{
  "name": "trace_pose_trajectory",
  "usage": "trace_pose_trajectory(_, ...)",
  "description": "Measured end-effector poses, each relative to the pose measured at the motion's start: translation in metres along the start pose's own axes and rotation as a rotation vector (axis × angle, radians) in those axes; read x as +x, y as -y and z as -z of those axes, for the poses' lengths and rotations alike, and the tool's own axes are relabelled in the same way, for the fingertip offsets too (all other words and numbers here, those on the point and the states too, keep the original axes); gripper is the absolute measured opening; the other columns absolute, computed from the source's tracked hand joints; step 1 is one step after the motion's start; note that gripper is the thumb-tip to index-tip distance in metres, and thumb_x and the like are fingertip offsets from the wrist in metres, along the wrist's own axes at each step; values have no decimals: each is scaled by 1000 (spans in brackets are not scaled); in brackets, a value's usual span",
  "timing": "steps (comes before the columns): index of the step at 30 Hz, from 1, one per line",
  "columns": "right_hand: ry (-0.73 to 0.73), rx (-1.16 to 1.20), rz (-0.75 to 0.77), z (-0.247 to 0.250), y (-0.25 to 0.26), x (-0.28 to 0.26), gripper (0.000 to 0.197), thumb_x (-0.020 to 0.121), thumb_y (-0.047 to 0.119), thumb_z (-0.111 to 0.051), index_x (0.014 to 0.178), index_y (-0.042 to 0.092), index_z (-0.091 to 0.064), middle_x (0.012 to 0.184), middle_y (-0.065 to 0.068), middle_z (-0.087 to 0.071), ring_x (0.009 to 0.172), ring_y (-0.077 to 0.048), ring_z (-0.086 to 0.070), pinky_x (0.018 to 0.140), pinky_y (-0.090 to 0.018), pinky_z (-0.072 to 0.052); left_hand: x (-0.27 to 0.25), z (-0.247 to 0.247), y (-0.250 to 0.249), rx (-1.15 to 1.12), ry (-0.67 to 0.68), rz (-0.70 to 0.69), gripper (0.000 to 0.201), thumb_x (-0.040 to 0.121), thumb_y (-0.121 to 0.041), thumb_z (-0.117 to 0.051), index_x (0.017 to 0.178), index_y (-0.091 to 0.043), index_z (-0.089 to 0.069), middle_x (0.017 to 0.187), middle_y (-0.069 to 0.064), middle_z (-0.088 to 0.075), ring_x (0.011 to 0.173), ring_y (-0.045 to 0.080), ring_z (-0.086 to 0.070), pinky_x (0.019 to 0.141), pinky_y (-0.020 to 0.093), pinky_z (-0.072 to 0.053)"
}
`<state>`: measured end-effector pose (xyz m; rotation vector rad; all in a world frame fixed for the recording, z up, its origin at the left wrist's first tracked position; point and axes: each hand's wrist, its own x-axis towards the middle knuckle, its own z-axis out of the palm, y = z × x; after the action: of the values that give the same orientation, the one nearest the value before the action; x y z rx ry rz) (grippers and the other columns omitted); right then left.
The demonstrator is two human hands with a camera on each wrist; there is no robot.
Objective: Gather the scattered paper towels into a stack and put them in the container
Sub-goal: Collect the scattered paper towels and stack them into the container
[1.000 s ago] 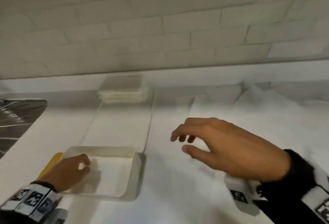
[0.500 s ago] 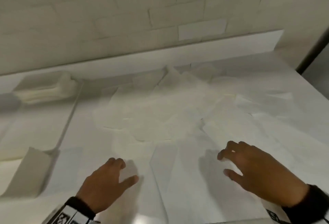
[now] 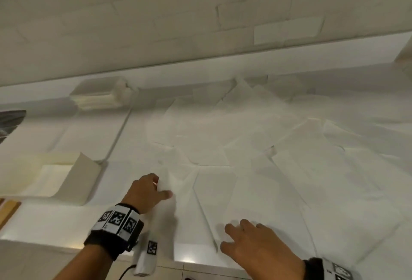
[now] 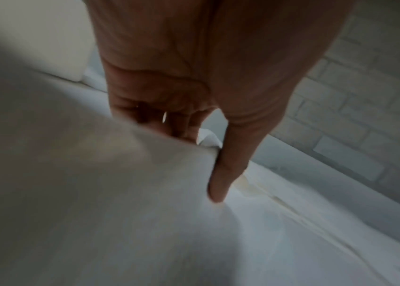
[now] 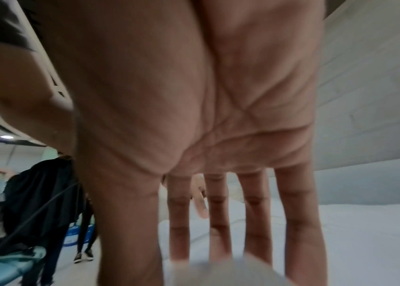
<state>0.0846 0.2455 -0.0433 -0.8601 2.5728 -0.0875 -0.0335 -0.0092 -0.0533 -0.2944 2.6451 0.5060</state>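
Several white paper towels [image 3: 256, 146] lie scattered and overlapping across the white counter. My left hand [image 3: 160, 188] pinches one towel [image 3: 166, 213] between thumb and curled fingers, and its lifted edge drapes down toward the front of the counter. The left wrist view shows the thumb [image 4: 225, 164] pressed against that sheet [image 4: 108, 193]. My right hand [image 3: 236, 233] rests with straight, spread fingers [image 5: 218, 241] on a flat towel [image 3: 223, 201] near the front edge. The cream container [image 3: 78, 181] stands at the left, and I cannot tell what it holds.
A neat pile of folded towels [image 3: 100, 97] sits at the back left against the tiled wall [image 3: 200, 12], behind a flat white board [image 3: 89, 132]. A dark metal surface [image 3: 11, 121] shows at the far left. People stand behind me [image 5: 40, 203].
My left hand left the container, moved right and took hold of one towel, lifting it. My right hand came down and back onto a towel near the front edge.
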Motion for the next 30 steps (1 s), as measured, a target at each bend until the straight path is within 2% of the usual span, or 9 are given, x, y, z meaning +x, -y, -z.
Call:
trace_pose_trajectory(2, 48, 0, 33, -7, 3, -2, 55, 84, 24, -73, 135, 16, -53, 136, -15, -51, 112, -33, -56, 82, -47, -48, -5, 5, 1, -32, -6, -34, 32, 87, -32, -76, 70, -23, -50, 69, -6, -52, 65, 10, -50, 56, 23, -34)
trace_pose_trajectory(3, 63, 11, 54, -8, 3, -6, 53, 73, 31, -81, 121, 19, -64, 119, -11, -61, 97, -27, -64, 63, -38, -48, -8, 8, 2, -47, -18, -54, 35, 90, -33, -73, 67, -23, -48, 65, -6, -50, 62, 10, -48, 57, 23, -33)
trace_pose_trajectory(4, 127, 19, 33, -10, 1, -7, 50, 49, 40, -91, 94, 26, -73, 91, -2, -68, 70, -19, -65, 41, -27, -29, -10, 12, 3, -60, -20, -68, 33, 92, -34, -70, 68, -25, -50, 63, -7, -53, 62, 10, -49, 59, 24, -35)
trace_pose_trajectory(6, 4, 107, -23, -10, -11, -7, 50, 22, 38, -90, 65, 35, -66, 60, 11, -55, 43, -9, -50, 45, -22, 0, -15, 19, 7, -63, 2, -99, 28, 98, -33, -61, 71, -28, -58, 62, -8, -62, 64, 8, -58, 63, 22, -40)
trace_pose_trajectory(11, -369, 407, -160, 46, -29, -25, 16, 93, 35, -33, 100, 40, -46, 86, 17, -49, 73, -4, -53, 60, -21, -43, -25, 29, 12, -17, -159, -201, 27, 103, -25, -53, 78, -27, -64, 67, -14, -63, 67, 1, -58, 59, 8, -37)
trace_pose_trajectory(19, -747, 630, -66, 115, -59, -47, 14, 96, 27, -45, 99, 28, -58, 85, 10, -62, 75, -9, -59, 67, -23, -45, -41, 42, 13, -509, -238, -87, 32, 100, -13, -48, 69, -15, -47, 63, -6, -45, 66, 21, -40, 62, 34, -29)
trace_pose_trajectory(23, -637, 845, 127, 150, -57, -62, 29, 85, 49, -52, 104, 31, -65, 72, -8, -62, 57, -31, -57, 46, -33, -43, -59, 56, 13, -839, -314, -125, 14, 101, -13, -53, 91, -15, -63, 93, -7, -60, 91, 19, -54, 73, 25, -38)
trace_pose_trajectory(27, -363, 1421, 473, 169, -40, -36, 15, 77, 35, -73, 87, 24, -69, 79, -1, -65, 65, -16, -61, 55, -22, -48, -84, 67, -12, -750, -472, -474, 9, 104, -14, -52, 98, -16, -58, 69, -9, -61, 62, 6, -49, 59, 18, -40)
trace_pose_trajectory(30, -394, 1419, 382, 172, -23, 13, 3, 91, 18, -64, 90, 20, -66, 81, 3, -65, 69, -11, -62, 62, -20, -50, -92, 62, -28, -855, -346, -575, 9, 104, -10, -51, 110, -12, -57, 89, 3, -77, 71, 12, -66, 65, 19, -49)
